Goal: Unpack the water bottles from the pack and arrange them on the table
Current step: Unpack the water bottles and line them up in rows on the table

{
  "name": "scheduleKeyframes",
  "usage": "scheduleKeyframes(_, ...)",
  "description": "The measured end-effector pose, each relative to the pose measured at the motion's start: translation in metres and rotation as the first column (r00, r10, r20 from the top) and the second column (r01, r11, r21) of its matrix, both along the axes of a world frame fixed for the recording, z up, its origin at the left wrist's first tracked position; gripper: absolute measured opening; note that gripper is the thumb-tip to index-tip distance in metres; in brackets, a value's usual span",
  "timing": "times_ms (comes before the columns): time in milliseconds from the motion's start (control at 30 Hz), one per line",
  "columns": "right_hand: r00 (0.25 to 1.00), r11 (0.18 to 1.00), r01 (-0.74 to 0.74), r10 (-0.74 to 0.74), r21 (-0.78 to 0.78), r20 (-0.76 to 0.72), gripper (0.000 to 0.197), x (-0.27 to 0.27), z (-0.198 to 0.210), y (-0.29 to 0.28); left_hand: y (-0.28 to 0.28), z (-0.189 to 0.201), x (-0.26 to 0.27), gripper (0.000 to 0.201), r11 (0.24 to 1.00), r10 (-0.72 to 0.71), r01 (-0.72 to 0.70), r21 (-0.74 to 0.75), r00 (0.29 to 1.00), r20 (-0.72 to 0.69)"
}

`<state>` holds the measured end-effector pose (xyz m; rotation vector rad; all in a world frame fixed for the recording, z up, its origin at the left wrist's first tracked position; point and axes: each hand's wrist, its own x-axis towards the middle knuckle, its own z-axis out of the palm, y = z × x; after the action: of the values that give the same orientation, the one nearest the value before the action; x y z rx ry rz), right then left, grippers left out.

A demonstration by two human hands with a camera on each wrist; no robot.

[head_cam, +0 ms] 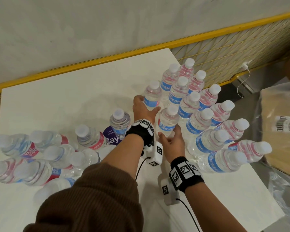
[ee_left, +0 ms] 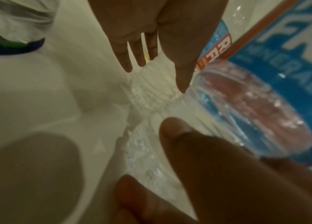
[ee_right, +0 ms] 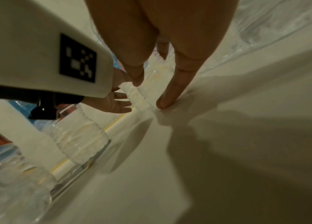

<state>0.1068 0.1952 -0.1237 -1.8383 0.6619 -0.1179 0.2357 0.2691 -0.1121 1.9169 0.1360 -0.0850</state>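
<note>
Several clear water bottles with blue and red labels stand in rows (head_cam: 206,114) on the right of the white table (head_cam: 57,101). My left hand (head_cam: 146,104) has straight fingers on either side of the lower part of one upright bottle (head_cam: 151,96), at the rows' left end. The left wrist view shows that bottle's base (ee_left: 151,91) between the fingers and thumb of the left hand (ee_left: 155,77). My right hand (head_cam: 169,131) cups the base of the nearest bottle (head_cam: 167,121), fingers straight. In the right wrist view, one fingertip (ee_right: 161,104) touches the table. The opened pack (head_cam: 40,158) lies at the left.
A single bottle (head_cam: 120,123) stands beside the pack's purple label (head_cam: 111,138). A plastic-wrapped cardboard box (head_cam: 281,124) sits past the table's right edge. A yellow mesh fence (head_cam: 224,52) runs behind the table. The table's far left part (head_cam: 49,97) is bare.
</note>
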Motion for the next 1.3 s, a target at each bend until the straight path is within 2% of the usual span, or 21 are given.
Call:
scheduleKeyframes(133,0.999,1.000,-0.010,0.009,-0.015,-0.033,0.062,0.005,0.008,-0.004,0.000,0.006,0.012,0.068,0.994,-0.109,0.110,0.008,0.990,-0.089)
scheduleKeyframes(200,0.999,1.000,-0.008,0.008,-0.011,-0.046,0.063,0.006,0.010,-0.005,0.003,0.006,0.021,0.071,0.979,-0.177,0.188,0.081,0.976,-0.126)
scheduleKeyframes(300,0.999,1.000,0.004,-0.003,0.017,-0.046,0.065,0.008,0.010,-0.004,0.007,0.003,0.033,0.063,0.941,-0.225,0.257,0.220,0.961,-0.160)
scheduleKeyframes(700,0.997,0.997,0.065,-0.064,0.038,-0.034,0.063,0.016,0.014,-0.001,0.002,-0.020,0.046,0.059,0.957,-0.155,0.183,0.227,0.978,-0.139)
scheduleKeyframes(833,0.996,0.996,0.079,-0.078,0.033,-0.032,0.061,0.017,0.015,0.001,0.002,-0.018,0.044,0.056,0.941,-0.181,0.206,0.268,0.977,-0.113)
scheduleKeyframes(1000,0.994,0.992,0.105,-0.103,0.071,-0.041,0.060,0.022,0.019,0.002,0.002,-0.012,0.044,0.044,0.922,-0.214,0.253,0.293,0.964,-0.161)
scheduleKeyframes(1133,0.992,0.988,0.126,-0.123,0.091,-0.036,0.061,0.027,0.019,0.003,0.001,-0.009,0.043,0.046,0.903,-0.243,0.291,0.318,0.953,-0.182)
scheduleKeyframes(1300,0.987,0.981,0.160,-0.160,0.110,-0.006,0.062,0.032,0.015,0.005,0.003,-0.004,0.037,0.040,0.927,-0.231,0.266,0.264,0.960,-0.155)
